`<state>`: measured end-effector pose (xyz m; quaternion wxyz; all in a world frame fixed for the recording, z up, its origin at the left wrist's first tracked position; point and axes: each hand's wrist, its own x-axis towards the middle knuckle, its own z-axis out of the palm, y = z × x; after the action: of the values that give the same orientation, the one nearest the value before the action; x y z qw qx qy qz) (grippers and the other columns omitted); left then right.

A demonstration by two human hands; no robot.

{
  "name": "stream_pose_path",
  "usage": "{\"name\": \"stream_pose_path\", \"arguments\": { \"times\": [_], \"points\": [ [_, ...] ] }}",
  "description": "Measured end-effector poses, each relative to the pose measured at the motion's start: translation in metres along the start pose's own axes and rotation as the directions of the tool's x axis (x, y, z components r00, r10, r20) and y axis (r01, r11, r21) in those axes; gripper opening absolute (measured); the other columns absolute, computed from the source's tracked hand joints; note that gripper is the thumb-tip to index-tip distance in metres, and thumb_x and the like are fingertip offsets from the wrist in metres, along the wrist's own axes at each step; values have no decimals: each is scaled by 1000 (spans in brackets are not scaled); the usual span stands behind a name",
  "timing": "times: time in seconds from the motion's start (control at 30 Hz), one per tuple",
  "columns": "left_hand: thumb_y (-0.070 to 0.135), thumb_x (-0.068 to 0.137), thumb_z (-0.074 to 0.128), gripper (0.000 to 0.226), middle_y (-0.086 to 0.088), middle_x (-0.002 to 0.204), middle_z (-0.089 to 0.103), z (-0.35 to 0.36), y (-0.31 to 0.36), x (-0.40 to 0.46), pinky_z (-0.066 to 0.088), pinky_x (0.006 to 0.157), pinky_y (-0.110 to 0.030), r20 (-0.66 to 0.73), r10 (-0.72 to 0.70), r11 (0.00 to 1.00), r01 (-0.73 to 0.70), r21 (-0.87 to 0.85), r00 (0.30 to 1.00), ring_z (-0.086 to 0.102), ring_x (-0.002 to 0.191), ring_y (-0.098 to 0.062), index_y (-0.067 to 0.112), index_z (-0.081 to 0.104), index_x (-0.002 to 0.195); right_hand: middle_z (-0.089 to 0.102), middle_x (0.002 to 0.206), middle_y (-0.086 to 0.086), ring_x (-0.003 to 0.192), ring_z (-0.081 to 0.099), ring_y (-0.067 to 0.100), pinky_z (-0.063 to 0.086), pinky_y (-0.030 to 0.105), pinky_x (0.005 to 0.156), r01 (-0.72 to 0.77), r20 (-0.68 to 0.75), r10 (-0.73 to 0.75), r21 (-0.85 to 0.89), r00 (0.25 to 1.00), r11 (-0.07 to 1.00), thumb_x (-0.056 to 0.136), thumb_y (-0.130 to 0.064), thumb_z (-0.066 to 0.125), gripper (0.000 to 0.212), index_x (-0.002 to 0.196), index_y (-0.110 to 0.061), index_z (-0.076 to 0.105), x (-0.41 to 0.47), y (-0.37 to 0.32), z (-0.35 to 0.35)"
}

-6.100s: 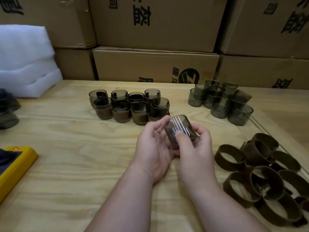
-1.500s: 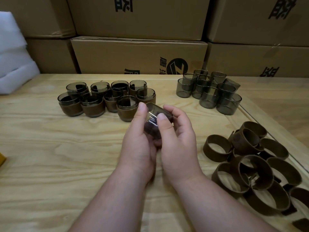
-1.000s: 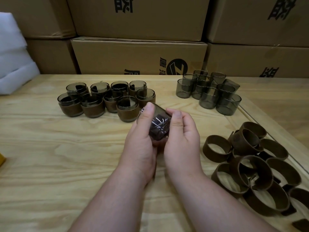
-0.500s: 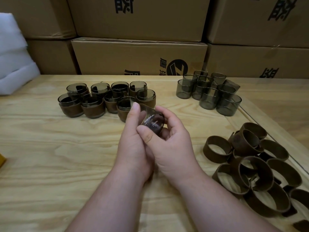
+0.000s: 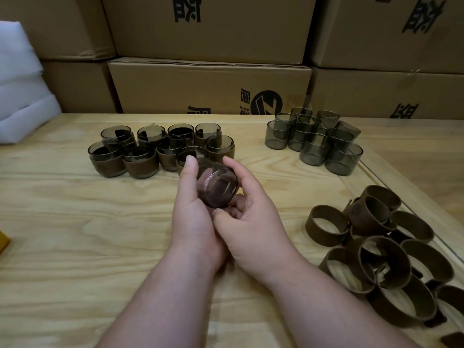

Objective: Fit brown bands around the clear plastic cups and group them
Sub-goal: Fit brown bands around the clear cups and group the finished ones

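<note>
Both hands hold one smoky clear plastic cup point(image 5: 216, 185) above the middle of the table, its base turned toward me. My left hand point(image 5: 194, 212) grips its left side with the thumb up along the wall. My right hand point(image 5: 247, 212) curls round its right side and underneath. Something brown shows through the cup wall; I cannot tell whether it is a band. Several banded cups point(image 5: 140, 162) stand grouped at the back left. Several bare cups point(image 5: 313, 141) cluster at the back right. Loose brown bands point(image 5: 381, 257) lie piled at the right.
The wooden table point(image 5: 75, 234) runs under everything. Stacked cardboard boxes point(image 5: 208, 89) wall off the back. White foam point(image 5: 22, 91) sits at the far left. A yellow object's corner point(image 5: 3, 243) shows at the left edge.
The cup has been turned between my hands, so its base now faces me. My right hand slid lower around it. Both hands stayed near the banded group.
</note>
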<state>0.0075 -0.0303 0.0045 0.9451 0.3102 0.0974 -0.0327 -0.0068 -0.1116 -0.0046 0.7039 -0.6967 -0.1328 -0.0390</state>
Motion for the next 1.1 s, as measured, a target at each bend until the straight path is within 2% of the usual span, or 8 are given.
{"name": "stream_pose_path", "arguments": {
  "times": [0.07,0.2,0.3,0.53,0.67,0.8,0.93,1.1],
  "points": [
    [66,81,67,52,-7,82,74,1,0,0,59,60,-28,-10,4,1000,-4,-8,1000,67,64,-19,15,78,86,74,120,-4,108,72,10,56,30,98,-8,-12,8,11,1000,1000,84,10,52,84,121,-65,55,1,2,-1],
    [62,83,70,71,-18,114,75,5,0,-4,55,103,-44,-76,15,1000,-14,11,997,74,106,-31,4,69,123,72,111,-25,109,69,-1,56,17,91,-14,-122,17,27,992,1000,91,10,41,76,112,-58,67,4,2,-2],
    [60,82,69,70,-20,115,75,9,-2,-6,46,113,-49,-72,30,997,-25,70,997,71,113,-33,6,67,127,76,106,-16,103,73,6,61,28,88,-13,-247,30,68,969,998,98,5,42,59,106,-45,72,7,4,-3],
    [58,77,72,77,-18,110,76,9,-7,-7,51,104,-48,12,61,984,-62,169,998,74,102,-30,4,62,131,77,94,-3,90,76,21,64,46,77,-2,-379,76,191,922,982,99,-37,52,19,92,-39,69,9,3,-4],
    [57,77,69,59,-12,98,74,7,-9,-5,51,93,-44,78,86,971,-101,217,993,71,93,-25,9,70,111,77,95,3,90,76,22,62,42,78,12,-325,77,265,943,964,83,-52,69,25,95,-30,70,7,-1,-5],
    [59,82,66,61,-14,102,74,4,-10,-5,60,84,-37,121,37,988,-54,146,992,73,96,-26,8,72,115,77,107,-8,97,75,9,58,20,78,35,-190,15,258,982,965,69,-35,88,53,118,-34,67,1,-5,-4],
    [61,91,58,53,-12,92,75,-1,-7,-3,61,71,-31,139,34,997,-43,62,990,74,82,-22,13,81,93,76,106,-18,101,74,6,58,18,84,62,-103,-41,211,994,975,69,-9,92,64,117,-43,66,-2,-5,-3],
    [62,87,57,58,-15,97,75,-1,-8,-2,61,78,-33,194,-19,996,1,90,981,74,89,-25,11,81,93,71,121,-4,109,72,11,60,29,93,77,-189,-47,156,981,985,60,-27,98,70,120,-40,65,-3,-6,-4]
  ]
}}
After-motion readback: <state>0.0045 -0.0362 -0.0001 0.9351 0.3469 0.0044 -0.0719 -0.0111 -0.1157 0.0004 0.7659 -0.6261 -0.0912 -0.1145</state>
